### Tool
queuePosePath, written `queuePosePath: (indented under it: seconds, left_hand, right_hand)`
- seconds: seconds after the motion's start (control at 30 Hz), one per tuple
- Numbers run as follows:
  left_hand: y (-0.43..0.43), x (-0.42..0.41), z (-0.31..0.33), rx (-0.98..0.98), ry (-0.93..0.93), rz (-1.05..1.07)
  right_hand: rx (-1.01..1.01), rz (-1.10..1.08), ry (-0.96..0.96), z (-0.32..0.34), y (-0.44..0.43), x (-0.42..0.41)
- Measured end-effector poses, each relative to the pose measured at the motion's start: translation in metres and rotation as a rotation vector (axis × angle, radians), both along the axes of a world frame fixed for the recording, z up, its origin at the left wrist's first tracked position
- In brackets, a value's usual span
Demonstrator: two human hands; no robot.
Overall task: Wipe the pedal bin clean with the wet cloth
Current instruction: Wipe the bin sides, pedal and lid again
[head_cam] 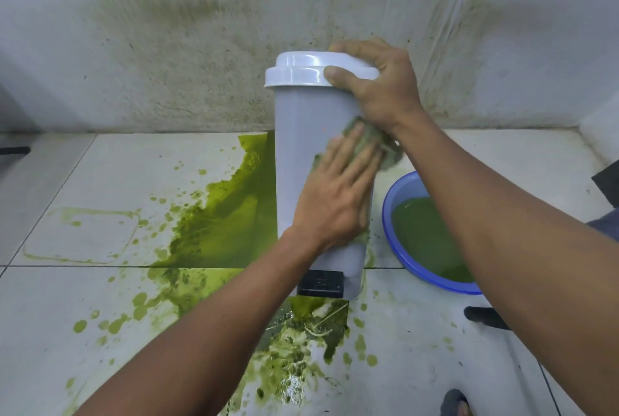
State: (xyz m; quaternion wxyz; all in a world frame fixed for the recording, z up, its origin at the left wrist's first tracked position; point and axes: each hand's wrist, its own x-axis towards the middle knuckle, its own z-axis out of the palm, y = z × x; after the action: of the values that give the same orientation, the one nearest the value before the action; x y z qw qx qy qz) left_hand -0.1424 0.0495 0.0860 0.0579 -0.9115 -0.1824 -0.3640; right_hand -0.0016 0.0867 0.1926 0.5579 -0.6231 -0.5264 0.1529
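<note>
Pedal bin [301, 154]: grey and upright on the tiled floor, its back close to the stained wall [167, 30] and its black pedal [321, 283] facing us at the foot.
Lid [301, 71]: white, closed on top of the bin.
Wet cloth [390, 156]: greenish, bunched against the bin's right front side at about mid-height.
Left hand [338, 191]: fingers straight and slightly spread, laid flat over the cloth, pressing it onto the bin's side.
Right hand [382, 90]: fingers curled over the far right edge of the lid, thumb on its front rim, clamping the bin from above.
Step in hand: we judge this to be wiping the bin's side. We would press with the whole palm, run long strokes from lid to foot, and bear down on the lid so that the tall, light bin does not tip or slide on the wet tiles.
Bin relative to grip: the body hangs directly below the right hand. The cloth lies just under that wrist, so the two forearms come close together (the right arm may need to lift clear).
Blue basin [432, 283]: just right of the bin's foot, holding green water that we judge too dirty for rinsing.
Green spill [227, 221]: left of the bin and in front of its pedal.
</note>
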Motion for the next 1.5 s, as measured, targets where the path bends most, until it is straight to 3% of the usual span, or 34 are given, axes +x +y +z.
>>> queuePosePath:
  seconds: [0.17,0.27,0.33,0.43,0.53,0.77,0.93,1.2,1.33,1.5]
  left_hand:
    - [0.001,-0.029,-0.019,0.159,0.459,-0.453]
    - [0.015,-0.044,-0.011,0.196,0.542,-0.588]
    - [0.027,-0.048,0.001,0.188,0.458,-0.524]
    - [0.023,-0.041,0.013,0.106,0.269,-0.264]
    - [0.004,-0.028,0.002,0.07,0.258,-0.197]
    - [-0.031,-0.013,-0.021,0.101,0.653,-0.354]
    - [-0.053,0.002,-0.022,0.156,1.034,-0.275]
    - [-0.08,0.01,-0.031,0.088,1.245,-0.275]
    - [-0.059,-0.005,-0.023,0.121,1.19,-0.316]
    - [0.002,-0.049,-0.011,0.289,0.652,-0.41]
  right_hand:
    - [-0.008,-0.005,-0.006,0.0,-0.001,-0.003]
    - [-0.014,-0.017,-0.023,-0.001,0.001,-0.006]
    - [-0.012,-0.034,-0.038,-0.001,0.002,-0.007]
    - [0.006,-0.055,-0.052,0.0,0.003,-0.007]
    - [0.009,-0.055,-0.048,-0.001,0.001,-0.007]
    - [0.0,-0.059,-0.035,0.0,-0.002,-0.011]
    - [0.004,-0.068,-0.039,-0.001,-0.005,-0.013]
    - [-0.002,-0.058,-0.063,-0.002,-0.012,-0.013]
    - [0.01,-0.086,-0.07,0.001,-0.008,-0.016]
    - [0.023,-0.088,-0.093,0.0,-0.006,-0.012]
